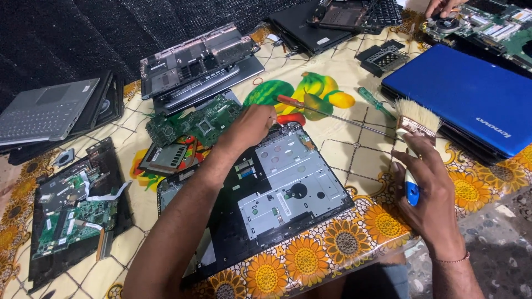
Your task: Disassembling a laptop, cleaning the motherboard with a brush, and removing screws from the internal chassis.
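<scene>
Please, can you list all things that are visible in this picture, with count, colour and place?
open laptop base: one, black and silver, centre
paintbrush: one, pale bristles, blue-white handle, right
long screwdriver: one, red handle, above the base
small screwdriver: one, green handle, upper right
blue laptop: one, closed, right
loose circuit board: one, green, left of centre
stripped laptop shells: several, grey and black, top and left
tablecloth: one, yellow with sunflowers and fruit
another person's hand: one, top right
left hand: on the base's far edge
right hand: holds the paintbrush
</scene>
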